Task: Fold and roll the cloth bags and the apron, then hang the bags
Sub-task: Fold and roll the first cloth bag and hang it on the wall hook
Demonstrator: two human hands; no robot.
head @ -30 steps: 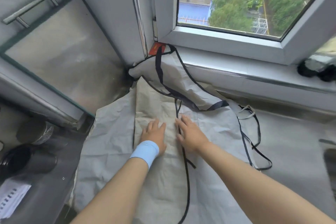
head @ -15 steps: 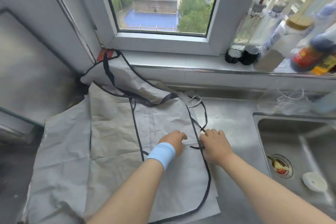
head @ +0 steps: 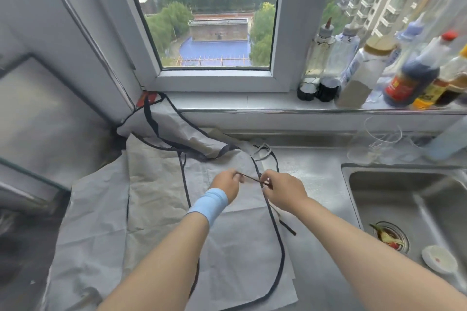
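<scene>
Strap point(head: 250, 179) handling is the step, as far as the scene shows. Your left hand point(head: 227, 183) and right hand point(head: 283, 192) each pinch the thin black strap between thumb and fingertips, the other fingers curled. A short run of it is drawn tight between them, just above the apron point(head: 235, 242).

The apron lies spread flat on the counter point(head: 316, 179), left of the sink point(head: 404, 209), with its top end rumpled against the wall under the window. More grey cloth point(head: 96, 222) lies under and beside it, and which layers are bags cannot be told.

You seem to be gathering the loose tie before folding. Pull only lightly, since a hard tug would likely drag the apron and crease it. Lay the strap down inside the apron's outline in short back-and-forth lengths, so nothing dangles from the roll later. Its loose end lies on the counter past the apron's right edge, so draw that in too. Steer it away from the sink, where scraps sit in the drain point(head: 388, 236). Once the strap is flat, smooth the cloth with open palms before you make the first fold.
</scene>
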